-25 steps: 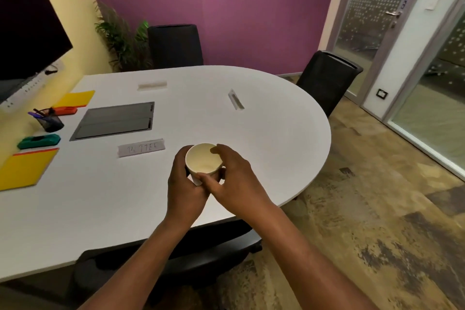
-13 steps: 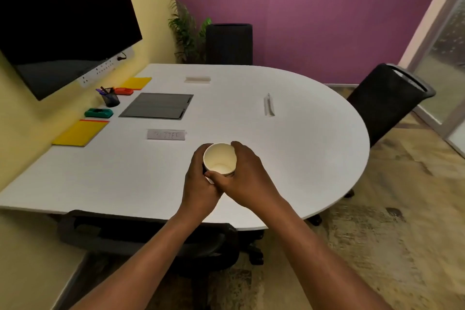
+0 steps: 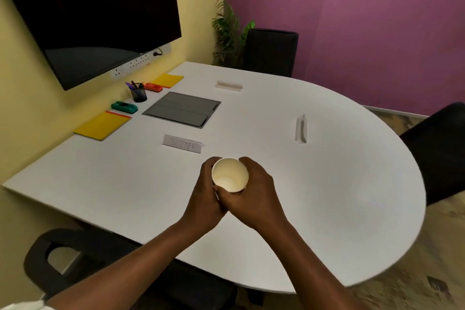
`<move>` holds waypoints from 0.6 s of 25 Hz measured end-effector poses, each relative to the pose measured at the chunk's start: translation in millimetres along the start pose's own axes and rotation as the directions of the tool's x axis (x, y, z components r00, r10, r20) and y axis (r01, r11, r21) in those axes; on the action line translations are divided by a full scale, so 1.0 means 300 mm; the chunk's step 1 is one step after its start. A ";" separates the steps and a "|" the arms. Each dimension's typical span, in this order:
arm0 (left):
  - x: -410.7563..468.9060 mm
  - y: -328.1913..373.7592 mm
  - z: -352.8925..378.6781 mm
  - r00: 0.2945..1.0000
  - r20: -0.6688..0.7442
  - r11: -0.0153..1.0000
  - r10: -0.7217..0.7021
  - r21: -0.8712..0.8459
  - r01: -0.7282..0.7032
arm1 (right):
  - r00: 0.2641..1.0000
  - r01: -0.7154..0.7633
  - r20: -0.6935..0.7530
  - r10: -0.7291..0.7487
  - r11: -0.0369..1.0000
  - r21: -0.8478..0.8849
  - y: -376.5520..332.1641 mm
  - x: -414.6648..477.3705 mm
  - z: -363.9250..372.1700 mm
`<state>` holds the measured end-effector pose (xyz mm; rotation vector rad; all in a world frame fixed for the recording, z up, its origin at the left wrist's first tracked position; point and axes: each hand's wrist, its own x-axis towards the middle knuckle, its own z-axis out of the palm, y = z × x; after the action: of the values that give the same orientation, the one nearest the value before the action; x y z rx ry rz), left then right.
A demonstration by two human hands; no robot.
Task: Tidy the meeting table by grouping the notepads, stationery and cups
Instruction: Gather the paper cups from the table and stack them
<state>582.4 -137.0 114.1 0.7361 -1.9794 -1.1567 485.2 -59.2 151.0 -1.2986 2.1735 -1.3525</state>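
A cream paper cup [image 3: 229,175] is upright and empty, held above the white table [image 3: 339,196] near its front edge. My left hand [image 3: 205,199] wraps round its left side and my right hand [image 3: 251,196] grips its right side. At the far left by the wall lie a yellow notepad [image 3: 102,125], a second yellow notepad [image 3: 168,80], a black pen holder [image 3: 138,94] with pens, a green tape dispenser [image 3: 124,107] and an orange one [image 3: 153,87].
A grey cable hatch [image 3: 181,109] is set into the table. White name cards [image 3: 183,144], [image 3: 229,85], [image 3: 301,128] lie around it. Black chairs stand at the back [image 3: 270,51], right [image 3: 437,148] and front left [image 3: 83,257]. A dark screen [image 3: 88,12] hangs on the yellow wall.
My view has swung left and moved closer, so the screen and the wall-side stationery are now in fuller view. Both hands keep holding the cup in the same way.
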 end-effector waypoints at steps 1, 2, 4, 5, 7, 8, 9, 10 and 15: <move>0.034 -0.012 0.002 1.000 -0.001 1.000 0.002 0.015 -0.002 | 1.000 -0.002 0.008 0.002 1.000 0.007 0.006 0.041 0.007; 0.063 -0.024 0.007 1.000 -0.005 1.000 -0.002 0.021 0.002 | 1.000 -0.011 0.026 0.011 1.000 0.003 0.012 0.080 0.011; 0.109 -0.055 0.021 0.999 -0.041 1.000 -0.024 0.017 0.025 | 0.997 -0.012 0.081 0.014 0.999 -0.030 0.030 0.156 0.016; 0.127 -0.068 0.030 0.997 -0.060 0.999 -0.048 0.005 0.049 | 0.994 -0.004 0.110 0.009 0.999 -0.049 0.043 0.188 0.020; 0.163 -0.096 0.055 0.990 -0.104 0.995 -0.091 -0.054 0.086 | 0.989 0.009 0.151 0.000 0.998 -0.059 0.076 0.249 0.029; 0.181 -0.110 0.070 0.987 -0.122 0.992 -0.104 -0.085 0.094 | 0.986 0.012 0.168 -0.003 0.998 -0.054 0.096 0.282 0.034; 0.201 -0.122 0.084 0.983 -0.138 0.989 -0.119 -0.103 0.106 | 0.983 0.014 0.185 -0.005 0.999 -0.049 0.118 0.315 0.038; 0.222 -0.134 0.098 0.980 -0.150 0.987 -0.131 -0.112 0.115 | 0.979 0.013 0.202 -0.004 0.999 -0.040 0.139 0.346 0.041; 0.326 -0.190 0.197 0.958 -0.227 0.984 -0.178 -0.052 0.170 | 0.952 0.024 0.307 -0.024 1.000 0.003 0.259 0.489 0.035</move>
<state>484.5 -207.5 71.9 0.9975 -1.7261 -1.1445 366.8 -169.9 113.1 -1.4324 1.9522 -1.0732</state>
